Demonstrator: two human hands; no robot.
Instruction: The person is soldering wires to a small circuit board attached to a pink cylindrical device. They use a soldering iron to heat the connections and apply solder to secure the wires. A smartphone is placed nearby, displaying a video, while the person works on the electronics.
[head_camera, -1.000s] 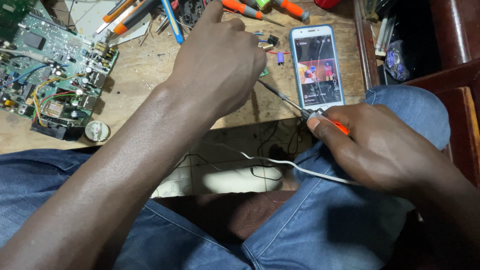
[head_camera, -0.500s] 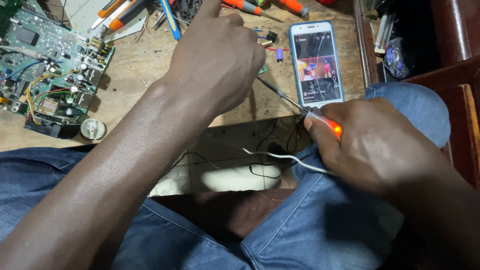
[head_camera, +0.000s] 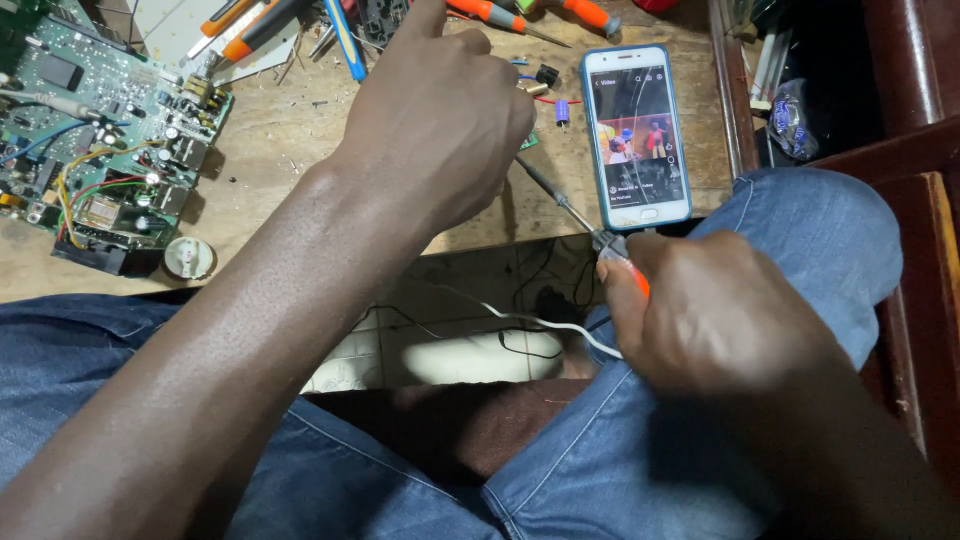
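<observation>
My left hand rests fist-like on the wooden bench, covering a small green board whose corner peeks out at its right. My right hand grips the orange handle of a soldering iron; its metal shaft slants up-left and its tip disappears under my left hand. A white cord trails from the iron below the bench edge. What my left fingers hold is hidden.
A smartphone with a lit screen lies right of the iron. A large green circuit board sits at the left with a round metal part near it. Orange-handled screwdrivers lie at the back. My jeans-clad knees fill the foreground.
The view has shifted slightly; my right hand with the iron has stayed at the bench edge and the left hand remains pressed over the small board.
</observation>
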